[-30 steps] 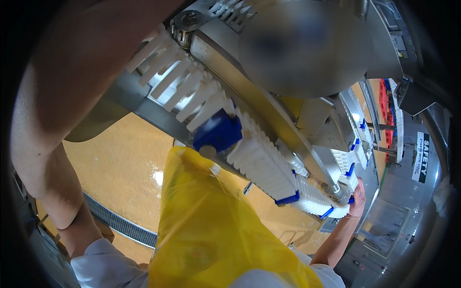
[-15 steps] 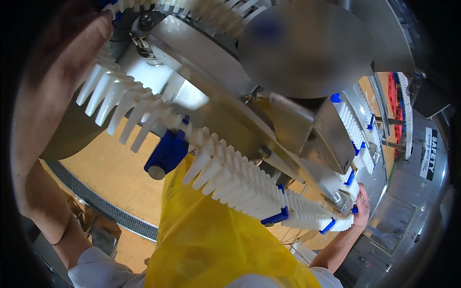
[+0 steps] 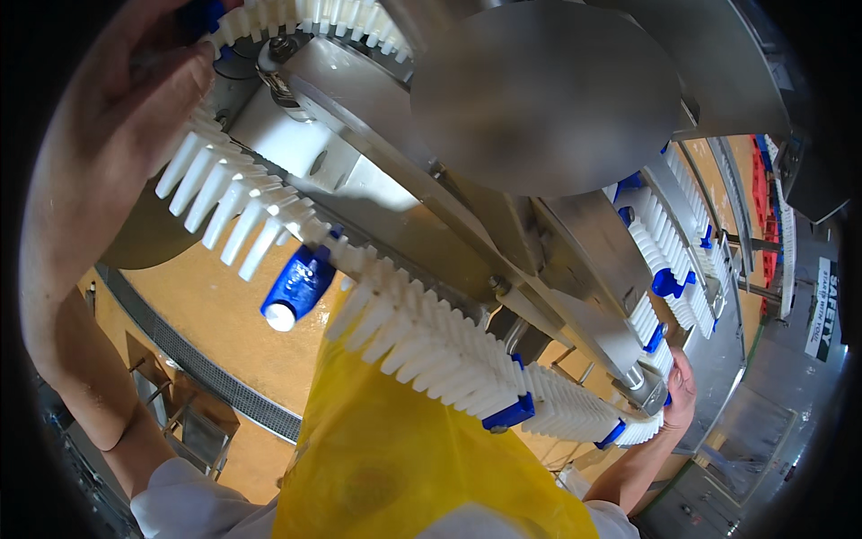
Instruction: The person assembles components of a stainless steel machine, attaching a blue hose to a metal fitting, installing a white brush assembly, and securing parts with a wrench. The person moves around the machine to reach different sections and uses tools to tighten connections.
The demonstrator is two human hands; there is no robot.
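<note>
A long conveyor chain (image 3: 431, 346) of white plastic finger-like slats, with blue links set in at intervals, runs slantwise across in front of me. At the upper left my left hand (image 3: 148, 117) is closed around the chain, its thumb against the white slats; its other fingers are partly in shadow. At the lower right, where the chain bends round the machine's end, my right hand (image 3: 682, 393) grips its outer edge, with its fingertips partly hidden. Between my hands hangs a larger blue link (image 3: 301, 283) with a pale round end.
Behind the chain runs a steel machine frame (image 3: 386, 117), with a blurred round metal plate (image 3: 548, 99) close above. More slatted chain (image 3: 660, 251) lies at the right. A yellow apron (image 3: 404, 458) covers my front. A floor grating (image 3: 197, 359) crosses the orange floor.
The view has shifted slightly, so the frame and chain sit a little differently. The larger blue link now shows its pale end more brightly. Both hands stay on the chain.
</note>
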